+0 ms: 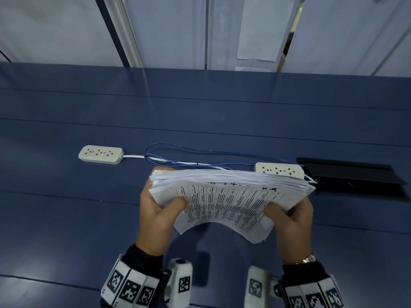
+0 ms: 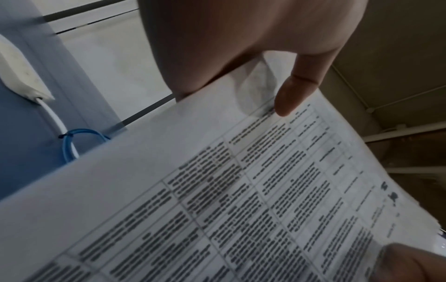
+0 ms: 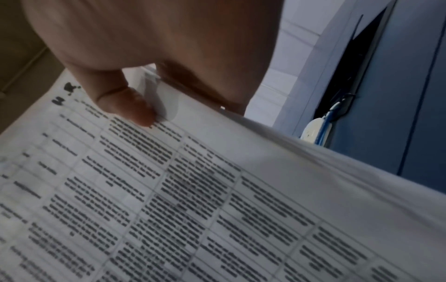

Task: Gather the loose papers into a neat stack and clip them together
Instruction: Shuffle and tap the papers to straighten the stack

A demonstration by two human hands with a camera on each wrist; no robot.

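Thick stack of white printed papers (image 1: 231, 196) held in both hands above the blue table (image 1: 66, 218).

The left hand (image 1: 155, 221) grasps the stack's left end, thumb pressed on the top sheet's printed table, fingers curled behind. The right hand (image 1: 291, 221) grasps the right end likewise. The stack is raised off the surface, sagging in the middle, edges uneven. Beyond it lie a white power strip (image 1: 101, 154) far left, a second white power strip (image 1: 279, 170) just behind the stack's right end, and looped blue cable (image 1: 169, 155) between them.
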